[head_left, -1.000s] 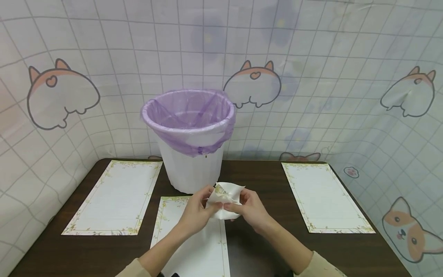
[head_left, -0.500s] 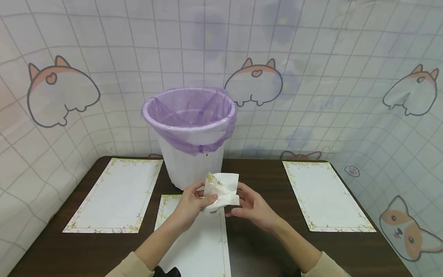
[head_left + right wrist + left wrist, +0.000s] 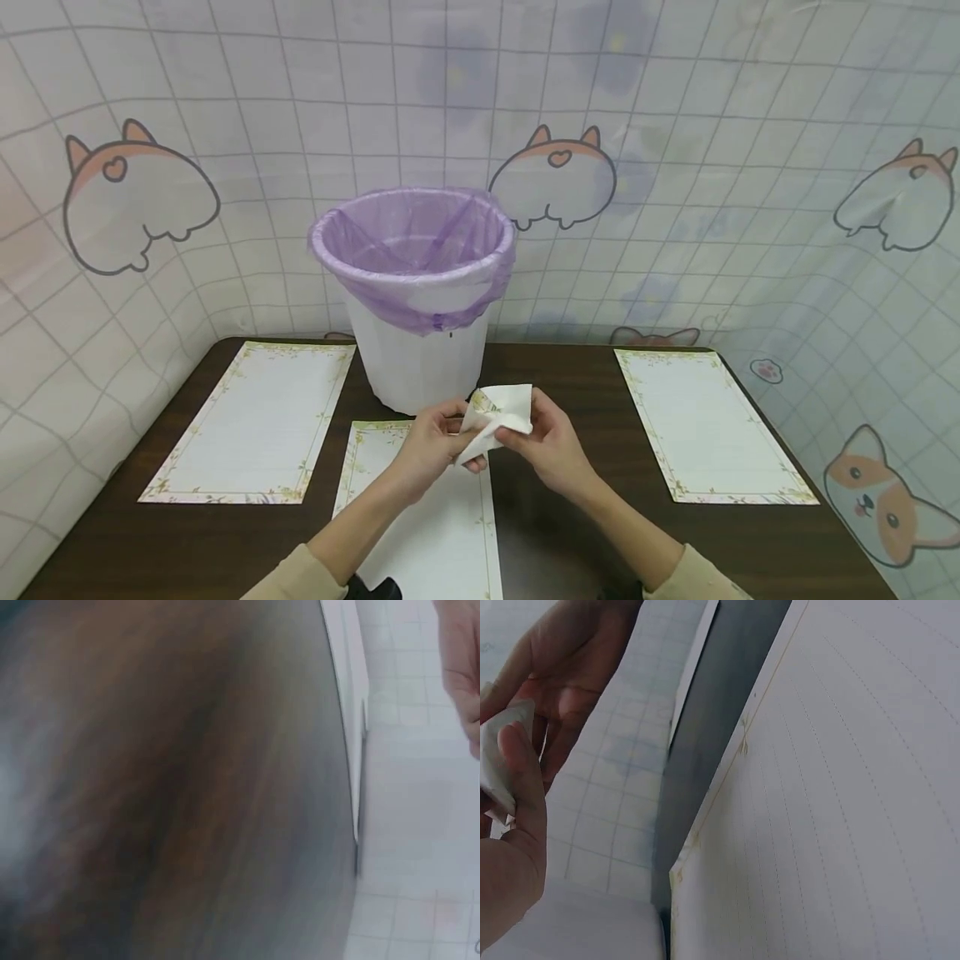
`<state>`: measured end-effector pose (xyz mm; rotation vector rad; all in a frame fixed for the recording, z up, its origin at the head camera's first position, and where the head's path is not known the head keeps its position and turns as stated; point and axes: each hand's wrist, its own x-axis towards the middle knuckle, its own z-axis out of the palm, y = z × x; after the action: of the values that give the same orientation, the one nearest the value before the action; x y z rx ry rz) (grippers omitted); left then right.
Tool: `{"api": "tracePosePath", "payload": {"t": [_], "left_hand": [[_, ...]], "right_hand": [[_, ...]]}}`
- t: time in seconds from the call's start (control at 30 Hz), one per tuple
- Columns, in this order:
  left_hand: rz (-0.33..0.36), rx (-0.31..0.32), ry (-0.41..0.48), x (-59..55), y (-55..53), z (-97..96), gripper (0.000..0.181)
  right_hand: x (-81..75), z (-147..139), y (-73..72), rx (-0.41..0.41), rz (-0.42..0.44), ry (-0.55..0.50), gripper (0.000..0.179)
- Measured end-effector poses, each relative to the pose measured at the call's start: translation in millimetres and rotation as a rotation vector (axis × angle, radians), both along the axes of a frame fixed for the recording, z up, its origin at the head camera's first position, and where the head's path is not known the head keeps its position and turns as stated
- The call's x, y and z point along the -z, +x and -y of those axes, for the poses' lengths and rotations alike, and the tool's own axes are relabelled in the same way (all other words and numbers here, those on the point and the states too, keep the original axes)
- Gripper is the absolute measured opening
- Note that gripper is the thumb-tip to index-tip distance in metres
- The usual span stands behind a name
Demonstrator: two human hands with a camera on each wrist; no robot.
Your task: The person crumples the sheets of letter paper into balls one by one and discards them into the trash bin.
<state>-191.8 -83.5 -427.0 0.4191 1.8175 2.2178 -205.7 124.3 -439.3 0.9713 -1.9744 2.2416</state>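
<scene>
In the head view a crumpled sheet of paper (image 3: 514, 403), white with a bit of floral border showing, is held over the table between both hands. My left hand (image 3: 429, 442) grips its left side, fingers curled beneath it. My right hand (image 3: 553, 446) pinches its right side between thumb and fingers. The left wrist view shows the crumpled paper (image 3: 501, 750) at the left edge, with the left hand (image 3: 514, 870) below and the right hand (image 3: 574, 667) above. Only part of a hand (image 3: 461, 671) appears in the right wrist view.
A white bin (image 3: 420, 367) with a purple liner (image 3: 420, 312) stands behind the hands. Flat floral-bordered sheets lie on the dark table: a left sheet (image 3: 251, 425), a middle sheet (image 3: 431, 533) partly under the left forearm, and a right sheet (image 3: 716, 429). A patterned cloth (image 3: 675, 167) surrounds the table.
The paper has been turned and squeezed tighter. My right fingers loosened half a second ago and now pinch it again. Sheets and bin stay in place.
</scene>
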Motion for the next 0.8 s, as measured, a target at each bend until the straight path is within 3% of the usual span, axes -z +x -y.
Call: {"api": "tracePosePath", "payload": {"t": [0.1, 0.3, 0.4, 0.57, 0.8], "left_hand": [[-0.057, 0.036, -0.024, 0.6, -0.5, -0.6, 0.013], [-0.154, 0.158, -0.055, -2.9, -1.5, 4.9, 0.025], [-0.188, 0.175, -0.115, -4.3, -0.9, 7.1, 0.028], [-0.228, 0.054, -0.232, -4.8, 2.4, 2.0, 0.031], [-0.257, -0.138, -0.272, -3.5, 7.3, -2.9, 0.032]], "right_hand": [[-2.6, -0.5, -2.7, 0.013, 0.038, 0.008, 0.04], [-6.9, -3.8, -6.0, 0.054, 0.077, 0.016, 0.029], [-6.7, -1.6, -6.9, 0.085, 0.081, 0.013, 0.025], [-7.1, 6.9, -6.2, 0.166, 0.066, 0.012, 0.017], [-10.2, 19.9, -2.7, 0.256, 0.018, 0.075, 0.018]]}}
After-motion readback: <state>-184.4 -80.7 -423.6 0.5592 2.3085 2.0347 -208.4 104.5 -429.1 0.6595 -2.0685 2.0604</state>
